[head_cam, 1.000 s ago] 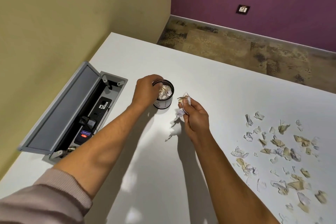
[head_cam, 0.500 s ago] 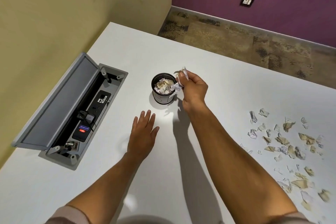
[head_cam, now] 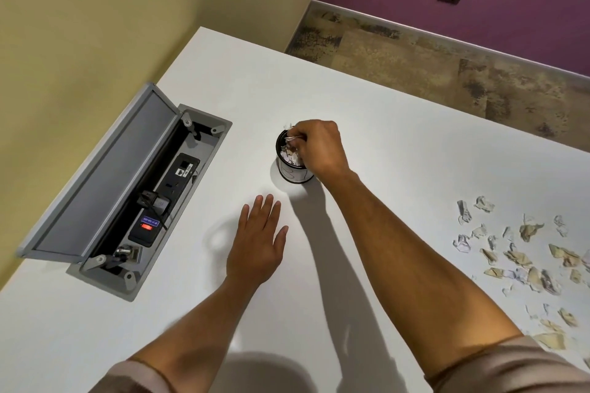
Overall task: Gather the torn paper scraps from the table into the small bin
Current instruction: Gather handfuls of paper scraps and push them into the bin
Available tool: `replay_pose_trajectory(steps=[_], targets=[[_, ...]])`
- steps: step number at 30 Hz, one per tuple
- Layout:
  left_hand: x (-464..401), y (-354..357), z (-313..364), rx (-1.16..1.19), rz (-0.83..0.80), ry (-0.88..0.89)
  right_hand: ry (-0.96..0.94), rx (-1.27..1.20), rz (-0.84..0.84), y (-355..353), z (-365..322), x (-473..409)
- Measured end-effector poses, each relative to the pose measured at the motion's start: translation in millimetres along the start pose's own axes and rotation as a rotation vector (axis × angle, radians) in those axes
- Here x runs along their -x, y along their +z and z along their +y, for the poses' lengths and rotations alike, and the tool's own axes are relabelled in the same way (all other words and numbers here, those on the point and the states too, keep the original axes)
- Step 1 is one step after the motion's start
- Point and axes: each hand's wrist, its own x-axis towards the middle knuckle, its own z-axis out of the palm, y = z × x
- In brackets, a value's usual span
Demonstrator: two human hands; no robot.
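Note:
A small black-rimmed bin (head_cam: 292,175) stands on the white table (head_cam: 399,150), filled near its top with paper scraps (head_cam: 291,154). My right hand (head_cam: 319,147) hovers over the bin's mouth, fingers curled down and pinching scraps at the rim. My left hand (head_cam: 258,241) lies flat on the table just in front of the bin, fingers straight, holding nothing. Several torn white and tan scraps (head_cam: 523,252) lie scattered at the table's right side.
An open grey cable box (head_cam: 127,188) with sockets and a plug is set into the table at the left, its lid raised. The yellow wall runs along the left; the table's far edge drops to the floor.
My right hand moved from beside the bin to over its mouth, lowering the scraps in. My left hand let go of the bin earlier and now rests flat on the table.

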Motion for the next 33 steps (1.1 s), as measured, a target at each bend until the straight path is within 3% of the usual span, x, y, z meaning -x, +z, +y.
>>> replay_pose_trajectory(steps=[8, 15, 21, 29, 33], targets=[[0.6, 4.1, -2.3, 0.009, 0.027, 0.007, -0.008, 0.475, -0.260, 6.0, -12.0, -12.5], [1.0, 4.4, -2.8, 0.021, 0.033, 0.005, -0.009, 0.535, -0.317, 11.0, -17.6, -16.2], [0.7, 3.6, -1.9, 0.010, 0.021, 0.000, -0.052, 0.449, -0.406, -8.4, -25.3, -20.0], [1.0, 1.8, -1.0, 0.018, 0.039, 0.007, -0.021, 0.422, -0.377, -38.8, -42.7, -28.2], [1.2, 1.6, -0.7, 0.009, 0.034, 0.007, -0.015, 0.478, -0.470, -27.2, -34.9, -23.1]])
